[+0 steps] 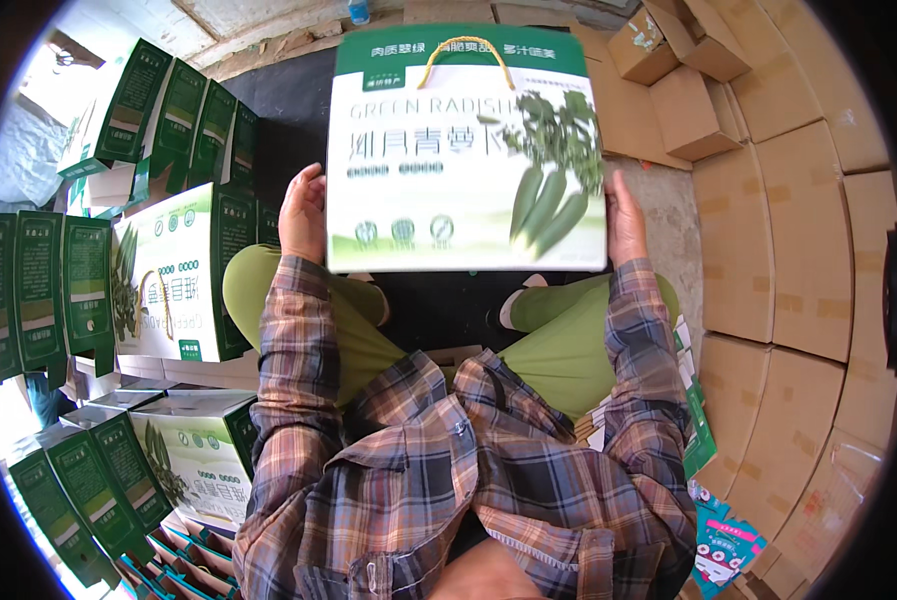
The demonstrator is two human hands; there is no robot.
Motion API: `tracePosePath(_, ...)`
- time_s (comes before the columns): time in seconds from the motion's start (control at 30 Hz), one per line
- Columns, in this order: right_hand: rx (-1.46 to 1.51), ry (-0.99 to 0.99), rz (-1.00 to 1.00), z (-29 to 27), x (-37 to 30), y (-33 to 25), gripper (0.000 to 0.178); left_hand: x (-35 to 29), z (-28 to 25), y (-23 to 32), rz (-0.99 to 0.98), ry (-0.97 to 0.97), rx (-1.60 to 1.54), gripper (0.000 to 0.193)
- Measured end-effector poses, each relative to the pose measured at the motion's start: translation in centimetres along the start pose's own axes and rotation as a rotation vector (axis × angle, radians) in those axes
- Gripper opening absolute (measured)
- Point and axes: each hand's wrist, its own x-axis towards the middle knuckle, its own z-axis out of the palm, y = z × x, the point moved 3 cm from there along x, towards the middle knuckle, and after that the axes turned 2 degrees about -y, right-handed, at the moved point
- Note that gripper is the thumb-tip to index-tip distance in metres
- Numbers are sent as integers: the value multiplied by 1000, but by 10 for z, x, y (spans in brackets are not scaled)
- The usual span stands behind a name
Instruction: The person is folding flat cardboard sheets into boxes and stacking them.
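Observation:
Between my two hands I hold a white and green gift box [428, 190] with a yellow cord handle [465, 60] and a picture of green radishes on its face. My left hand [303, 212] presses its left side, and my right hand [623, 218] presses its right side. Both palms face inward; the fingers are partly hidden behind the box. The box hangs above my knees, its printed face turned up toward me.
To the left stand stacks of similar green and white boxes [168, 275]. Brown cartons [728, 235] are piled along the right, with opened cartons [683, 110] at the far right. Flat printed cardboard [700, 430] lies beside my right leg. A blue and pink package [723, 540] sits at lower right.

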Motion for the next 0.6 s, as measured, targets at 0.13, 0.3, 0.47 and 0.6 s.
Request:
tracePosePath(0.13, -213, 55, 146, 4, -8, 10, 45, -11, 5, -13, -255, 173, 399, 42)
tracePosePath(0.3, -341, -78, 267, 0, -9, 32, 40, -12, -10, -25, -372, 154, 463, 35)
tracePosePath(0.47, -587, -19, 368, -10, -3, 51, 33, -15, -31, -39, -550, 176, 555, 34)
tracePosePath(0.6, -733, -7, 467, -8, -4, 54, 33, -17, -33, -46, -616, 165, 611, 39)
